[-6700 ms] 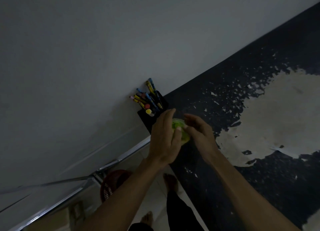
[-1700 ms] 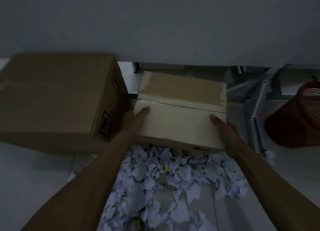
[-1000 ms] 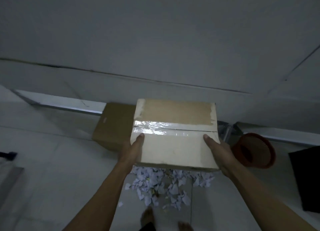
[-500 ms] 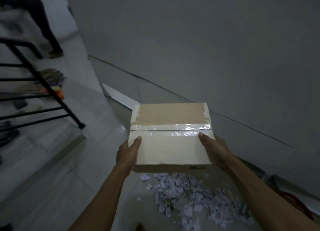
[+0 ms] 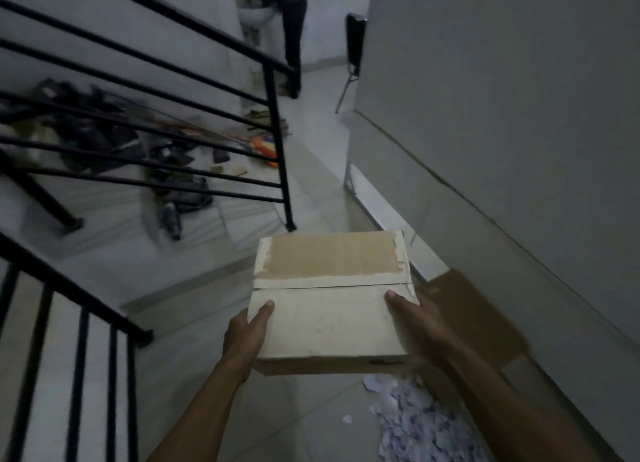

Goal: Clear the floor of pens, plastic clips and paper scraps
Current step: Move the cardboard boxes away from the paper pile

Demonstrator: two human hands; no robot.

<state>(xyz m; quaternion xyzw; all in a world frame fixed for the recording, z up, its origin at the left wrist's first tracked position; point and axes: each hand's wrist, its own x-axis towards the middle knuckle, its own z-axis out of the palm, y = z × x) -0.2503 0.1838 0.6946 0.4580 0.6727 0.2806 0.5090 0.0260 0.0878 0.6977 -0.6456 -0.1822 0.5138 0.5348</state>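
Presently held: one small cardboard box (image 5: 329, 298), closed, its top flaps meeting at a centre seam, a band of bare brown card across the far half. It is carried clear of the floor between both hands. The left hand (image 5: 244, 337) grips the near left corner, thumb laid flat on the lid, the other fingers out of sight under the side. The right hand (image 5: 415, 323) grips the near right edge the same way, thumb on top, remaining fingers hidden beneath (whether they are spread or together cannot be told).

Task item proper: paper scraps (image 5: 426, 423), a loose heap of pale torn pieces on the tiled floor (image 5: 277, 427), low and to the right, below the box and just beside a larger brown carton (image 5: 474, 319) standing against the wall. No pens or plastic clips can be made out in this dim light.

Handling, as judged: the scraps are feather-light, limp and apt to scatter; best gathered by scooping with both palms from the heap's outer edges inward, not picked singly. The box looks stiff and not heavy, carried level without strain; hold it low at opposite sides.

Also present: black stair railing (image 5: 273, 142), clutter on the steps (image 5: 104, 139), a second person (image 5: 294, 28) far off.
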